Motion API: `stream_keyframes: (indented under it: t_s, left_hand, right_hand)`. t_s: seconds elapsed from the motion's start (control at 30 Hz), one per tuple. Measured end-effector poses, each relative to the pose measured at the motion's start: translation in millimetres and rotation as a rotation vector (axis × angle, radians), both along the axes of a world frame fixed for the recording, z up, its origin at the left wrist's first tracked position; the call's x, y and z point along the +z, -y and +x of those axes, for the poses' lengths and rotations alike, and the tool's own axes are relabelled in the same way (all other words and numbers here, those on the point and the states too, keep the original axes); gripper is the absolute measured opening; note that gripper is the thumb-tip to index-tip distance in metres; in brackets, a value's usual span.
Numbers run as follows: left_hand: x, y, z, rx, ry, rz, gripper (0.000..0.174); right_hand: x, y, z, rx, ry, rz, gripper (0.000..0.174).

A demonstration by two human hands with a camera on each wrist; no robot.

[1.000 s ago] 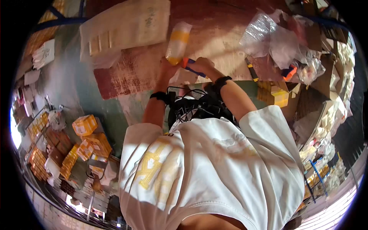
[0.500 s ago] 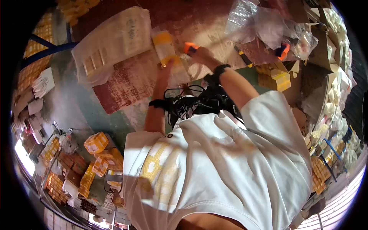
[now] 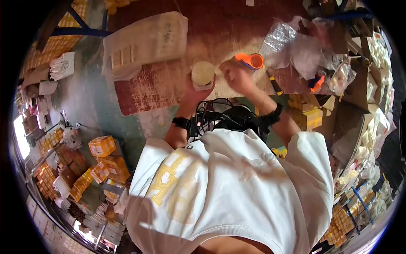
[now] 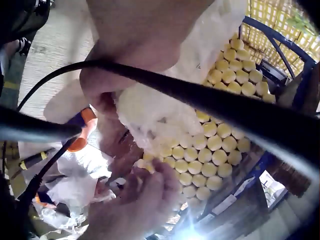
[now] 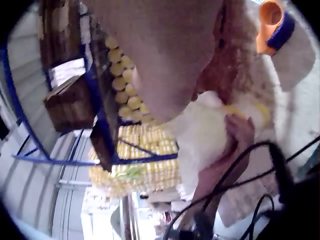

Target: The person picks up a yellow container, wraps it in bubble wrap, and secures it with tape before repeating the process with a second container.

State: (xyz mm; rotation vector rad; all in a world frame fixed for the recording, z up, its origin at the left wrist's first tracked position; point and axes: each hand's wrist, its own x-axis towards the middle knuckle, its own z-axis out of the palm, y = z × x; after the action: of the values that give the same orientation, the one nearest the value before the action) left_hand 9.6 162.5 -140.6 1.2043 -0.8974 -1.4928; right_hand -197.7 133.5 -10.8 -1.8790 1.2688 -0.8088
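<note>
My left hand point(image 3: 195, 94) grips a clear-wrapped roll point(image 3: 203, 73), its pale round end facing up in the head view. The right wrist view shows the left hand point(image 5: 239, 137) curled round the wrapping. Just right of the roll is my right hand point(image 3: 239, 79), fingers bent; whether they pinch anything is not clear. In the left wrist view the right hand's fingers point(image 4: 156, 181) are near the cloudy plastic point(image 4: 155, 112). An orange and blue tape dispenser point(image 3: 254, 62) rests on the table beyond the right hand, apart from it in the right wrist view point(image 5: 272, 25).
A large wrapped pack point(image 3: 148, 42) lies on the left of the worn red table point(image 3: 139, 91). To the right are a yellow and black cutter point(image 3: 275, 84), a second dispenser point(image 3: 316, 83), crumpled plastic point(image 3: 302, 48) and cartons point(image 3: 311, 118). Rolls point(image 4: 212, 157) are stacked beyond.
My right hand has let go of the tape dispenser, which lies beside it. The roll in my left hand has turned from lengthwise to end-up.
</note>
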Motion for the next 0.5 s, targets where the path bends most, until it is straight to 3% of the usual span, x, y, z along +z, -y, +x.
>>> stream_keyframes:
  t_s: [0.07, 0.13, 0.2, 0.27, 0.37, 0.47, 0.5]
  left_hand:
    - [9, 4, 7, -0.057, -0.197, 0.067, 0.040]
    - [26, 13, 14, -0.011, -1.030, 0.489, 0.046]
    - [34, 12, 6, 0.046, -0.573, 0.377, 0.057]
    - [43, 20, 6, 0.185, -0.817, 0.594, 0.056]
    - [14, 16, 10, 0.126, -0.825, 0.446, 0.059]
    - [8, 11, 29, 0.066, -1.007, 0.658, 0.049]
    - [21, 6, 37, -0.035, -0.654, 0.425, 0.046]
  right_hand:
    - [31, -19, 27, 0.216, 0.013, 0.069, 0.025]
    - [20, -34, 50, 0.172, -0.057, 0.022, 0.033]
    - [21, -42, 63, 0.071, -0.382, 0.045, 0.040]
    - [27, -42, 75, -0.029, -0.609, 0.094, 0.038]
    - [1, -22, 81, 0.015, -0.267, 0.080, 0.029]
    - [-36, -9, 86, 0.096, -0.269, 0.038, 0.029]
    - [-39, -8, 86, 0.120, -0.285, 0.022, 0.024]
